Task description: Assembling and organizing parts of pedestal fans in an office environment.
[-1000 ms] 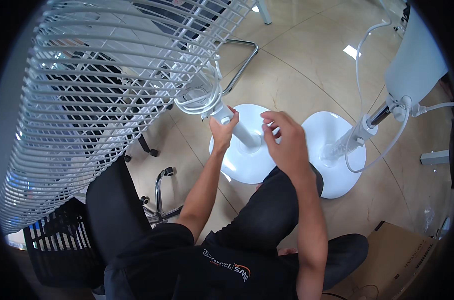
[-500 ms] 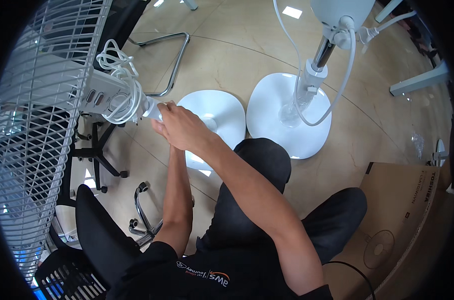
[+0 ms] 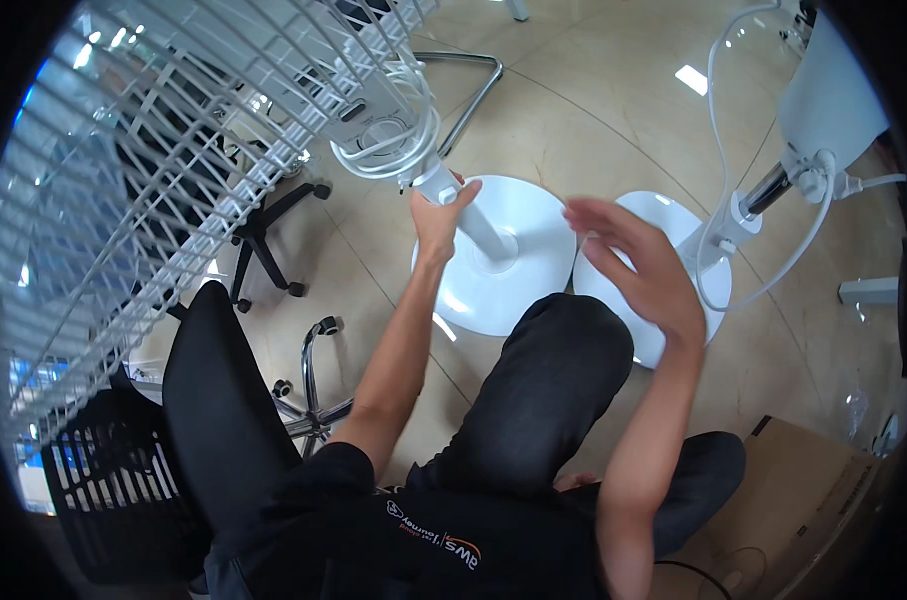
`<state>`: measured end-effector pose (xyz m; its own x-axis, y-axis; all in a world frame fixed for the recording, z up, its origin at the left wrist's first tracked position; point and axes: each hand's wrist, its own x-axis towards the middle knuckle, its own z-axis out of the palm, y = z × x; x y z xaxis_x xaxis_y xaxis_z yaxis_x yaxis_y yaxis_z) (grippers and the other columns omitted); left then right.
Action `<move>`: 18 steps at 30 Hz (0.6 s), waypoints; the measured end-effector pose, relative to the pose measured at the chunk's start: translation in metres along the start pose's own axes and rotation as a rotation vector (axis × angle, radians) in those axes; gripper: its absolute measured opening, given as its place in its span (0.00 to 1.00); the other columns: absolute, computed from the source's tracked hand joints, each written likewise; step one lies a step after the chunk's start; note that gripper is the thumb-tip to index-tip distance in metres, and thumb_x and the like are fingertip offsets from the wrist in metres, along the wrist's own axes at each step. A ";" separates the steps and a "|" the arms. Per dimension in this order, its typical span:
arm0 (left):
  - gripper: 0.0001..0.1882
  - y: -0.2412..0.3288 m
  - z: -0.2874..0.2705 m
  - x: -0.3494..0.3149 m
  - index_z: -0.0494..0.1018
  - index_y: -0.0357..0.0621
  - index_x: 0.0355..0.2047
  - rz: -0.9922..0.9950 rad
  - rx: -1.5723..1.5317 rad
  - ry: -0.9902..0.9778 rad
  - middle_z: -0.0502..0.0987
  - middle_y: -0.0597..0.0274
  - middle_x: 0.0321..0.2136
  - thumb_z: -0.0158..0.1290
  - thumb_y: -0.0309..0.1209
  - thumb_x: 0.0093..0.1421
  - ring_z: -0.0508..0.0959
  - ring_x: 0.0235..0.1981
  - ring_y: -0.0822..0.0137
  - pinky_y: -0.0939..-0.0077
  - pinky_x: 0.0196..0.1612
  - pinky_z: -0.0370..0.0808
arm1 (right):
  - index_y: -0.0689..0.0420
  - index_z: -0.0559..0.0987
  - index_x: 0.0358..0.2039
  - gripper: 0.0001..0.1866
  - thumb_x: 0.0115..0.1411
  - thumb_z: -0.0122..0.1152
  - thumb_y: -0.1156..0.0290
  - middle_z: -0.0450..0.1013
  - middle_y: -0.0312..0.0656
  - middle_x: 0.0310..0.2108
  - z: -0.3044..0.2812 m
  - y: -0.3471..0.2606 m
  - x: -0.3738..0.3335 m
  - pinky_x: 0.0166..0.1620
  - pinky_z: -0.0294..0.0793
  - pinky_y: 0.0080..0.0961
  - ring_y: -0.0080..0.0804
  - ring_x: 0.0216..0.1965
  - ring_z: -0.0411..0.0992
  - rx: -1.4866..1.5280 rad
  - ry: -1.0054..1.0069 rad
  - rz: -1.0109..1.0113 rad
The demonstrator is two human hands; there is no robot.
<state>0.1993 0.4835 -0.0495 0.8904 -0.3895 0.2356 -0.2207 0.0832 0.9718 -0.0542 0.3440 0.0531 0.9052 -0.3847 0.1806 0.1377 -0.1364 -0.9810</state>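
Observation:
A white standing fan (image 3: 488,235) rises from a rounded base (image 3: 538,215) on the floor. My left hand (image 3: 436,218) is wrapped round its stem, just below the control box (image 3: 373,115). A white power cord (image 3: 428,135) hangs in loops around that box. The fan's wire grille (image 3: 203,190) fills the upper left. My right hand (image 3: 641,262) is off the fan, fingers apart and nothing in them, in front of a second white base (image 3: 658,208). That base carries a second fan's stem (image 3: 741,222) and white body (image 3: 828,90).
A black office chair (image 3: 218,380) stands close at my left, with its chrome wheeled foot (image 3: 313,420) beside my arm. A cardboard box (image 3: 793,480) lies at the lower right. The second fan's cord (image 3: 715,110) loops down near its stem. A chrome chair frame (image 3: 473,105) stands behind.
My right hand has let go of the stem and moved right. My left hand now shows gripping it. The view has shifted, so both fans appear farther right.

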 end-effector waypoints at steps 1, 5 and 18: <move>0.17 0.003 -0.012 0.002 0.70 0.40 0.35 -0.004 0.015 -0.145 0.75 0.62 0.31 0.64 0.21 0.45 0.76 0.33 0.69 0.74 0.38 0.72 | 0.64 0.69 0.53 0.21 0.59 0.51 0.77 0.74 0.46 0.46 -0.006 -0.006 -0.018 0.54 0.67 0.30 0.35 0.50 0.72 0.132 -0.016 0.006; 0.20 0.026 -0.003 0.018 0.69 0.38 0.36 0.052 0.014 -0.330 0.76 0.59 0.32 0.64 0.19 0.43 0.78 0.36 0.65 0.70 0.39 0.74 | 0.64 0.69 0.54 0.21 0.59 0.50 0.78 0.72 0.47 0.48 -0.039 -0.008 -0.073 0.56 0.66 0.31 0.36 0.52 0.70 0.265 0.066 -0.001; 0.25 0.031 -0.017 0.004 0.70 0.39 0.42 -0.007 0.126 -0.265 0.74 0.60 0.38 0.65 0.24 0.41 0.74 0.39 0.68 0.70 0.44 0.71 | 0.63 0.69 0.53 0.19 0.60 0.52 0.77 0.73 0.44 0.44 -0.002 0.028 -0.038 0.49 0.69 0.23 0.27 0.45 0.71 0.177 0.243 0.148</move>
<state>0.2030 0.5001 -0.0180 0.7608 -0.6170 0.2012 -0.2772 -0.0287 0.9604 -0.0853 0.3531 0.0192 0.8012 -0.5978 0.0258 0.0987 0.0895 -0.9911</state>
